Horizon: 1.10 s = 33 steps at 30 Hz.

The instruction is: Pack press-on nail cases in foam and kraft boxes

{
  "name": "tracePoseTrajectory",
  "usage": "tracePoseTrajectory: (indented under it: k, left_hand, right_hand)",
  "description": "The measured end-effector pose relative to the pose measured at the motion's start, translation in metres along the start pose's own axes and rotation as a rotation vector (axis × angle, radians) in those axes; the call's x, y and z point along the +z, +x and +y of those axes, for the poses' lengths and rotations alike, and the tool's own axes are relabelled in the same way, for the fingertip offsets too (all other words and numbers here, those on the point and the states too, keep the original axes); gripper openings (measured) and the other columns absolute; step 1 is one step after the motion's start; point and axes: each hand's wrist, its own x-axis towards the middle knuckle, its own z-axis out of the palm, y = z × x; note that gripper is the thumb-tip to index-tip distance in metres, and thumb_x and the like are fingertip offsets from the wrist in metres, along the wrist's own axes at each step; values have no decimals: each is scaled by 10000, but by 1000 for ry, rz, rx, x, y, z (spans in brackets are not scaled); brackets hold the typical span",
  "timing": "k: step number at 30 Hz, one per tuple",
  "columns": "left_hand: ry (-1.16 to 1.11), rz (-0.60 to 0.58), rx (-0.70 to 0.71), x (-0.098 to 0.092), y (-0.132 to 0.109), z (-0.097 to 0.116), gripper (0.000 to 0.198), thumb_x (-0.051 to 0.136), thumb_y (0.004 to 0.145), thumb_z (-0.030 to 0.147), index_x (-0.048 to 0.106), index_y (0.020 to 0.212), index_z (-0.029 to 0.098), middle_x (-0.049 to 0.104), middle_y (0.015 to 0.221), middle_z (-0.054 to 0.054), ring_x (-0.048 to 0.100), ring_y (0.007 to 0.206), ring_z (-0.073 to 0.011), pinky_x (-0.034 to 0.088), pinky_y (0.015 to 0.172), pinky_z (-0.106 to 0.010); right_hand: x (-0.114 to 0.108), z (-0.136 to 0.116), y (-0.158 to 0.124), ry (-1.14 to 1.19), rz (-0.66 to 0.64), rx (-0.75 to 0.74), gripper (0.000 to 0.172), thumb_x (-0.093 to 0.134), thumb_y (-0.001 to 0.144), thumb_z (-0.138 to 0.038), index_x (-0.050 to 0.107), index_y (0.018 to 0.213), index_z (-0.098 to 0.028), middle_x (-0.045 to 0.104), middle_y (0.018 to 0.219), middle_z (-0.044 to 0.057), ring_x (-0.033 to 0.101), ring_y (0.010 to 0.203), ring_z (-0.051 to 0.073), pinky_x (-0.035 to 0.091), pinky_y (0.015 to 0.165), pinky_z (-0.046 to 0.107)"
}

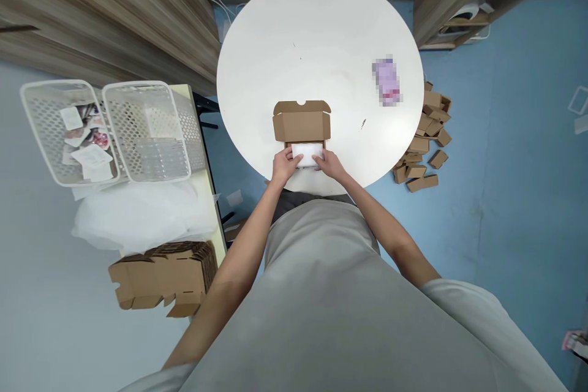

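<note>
An unfolded cardboard mailer box (301,125) lies on the round white table near its front edge, lid raised away from me. Over the box's base is a flat white packet (307,153); whether it is paper or wrapped goods I cannot tell. My left hand (285,165) pinches the packet's left end, thumb on top. At the right end, my right hand (329,164) grips it the same way. The fingers under the packet and most of the box's base are hidden.
A pixelated purple item (387,81) lies on the table (321,24) at right. Small cardboard boxes (425,128) are heaped on the floor beyond. To the left stand two white baskets (184,159), a heap of white wrapping (142,214) and stacked flat cardboard blanks (160,278).
</note>
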Motion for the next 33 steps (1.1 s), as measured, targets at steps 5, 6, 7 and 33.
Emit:
tracePoseTrajectory:
  k: [5,6,7,33]
  left_hand:
    - [449,140,-18,13,9,-2,171,781,935,307,817,1078,221,845,1145,-159,753,1239,-408,527,1132,-511]
    - [495,138,-9,15,9,-2,171,759,954,318,811,1088,224,839,1158,-170,739,1263,-420,515,1140,-522]
    - [528,133,-2,17,8,-2,178,740,971,333,803,1099,227,831,1176,-182,727,1282,-432,504,1149,-538]
    - [706,255,91,-10,-1,19,263,620,1011,235,721,1254,225,745,1279,-159,711,1281,-389,522,1147,-521]
  right_hand:
    - [2,-11,7,-362,4,103,299,518,1166,-406,689,1122,-165,816,1024,145,823,862,290,624,916,406]
    - [4,-14,7,-431,3,97,304,509,1169,-386,703,1144,-153,825,1047,165,822,922,303,610,943,406]
    - [6,-16,7,-504,9,89,310,507,1168,-368,718,1164,-142,829,1084,187,815,1000,319,596,972,409]
    - [-18,-26,4,-630,326,-70,469,429,1186,-520,772,1195,-199,828,1203,154,767,1111,320,564,981,403]
